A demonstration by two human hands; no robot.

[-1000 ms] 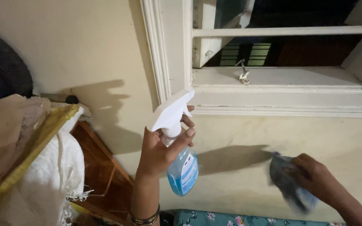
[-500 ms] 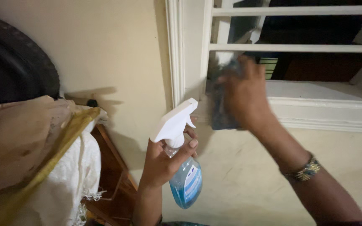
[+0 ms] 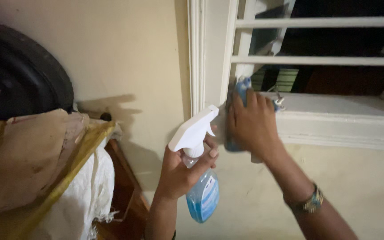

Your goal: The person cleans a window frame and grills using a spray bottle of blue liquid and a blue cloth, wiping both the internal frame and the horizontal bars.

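My left hand grips a spray bottle of blue liquid by the neck, its white trigger head pointing up and to the right. My right hand presses a blue cloth flat against the lower left corner of the white window frame. Most of the cloth is hidden under my palm. The two hands are close together, almost touching beside the trigger head.
White horizontal window bars cross the dark opening above the sill. A cream wall runs to the left. A black tyre, brown and yellow cloth and a white woven sack pile up at the left, over dark wooden furniture.
My right hand has carried the cloth up from the wall below the sill to the window frame's corner and now slides slightly down. The bottle hand has stayed nearly still.
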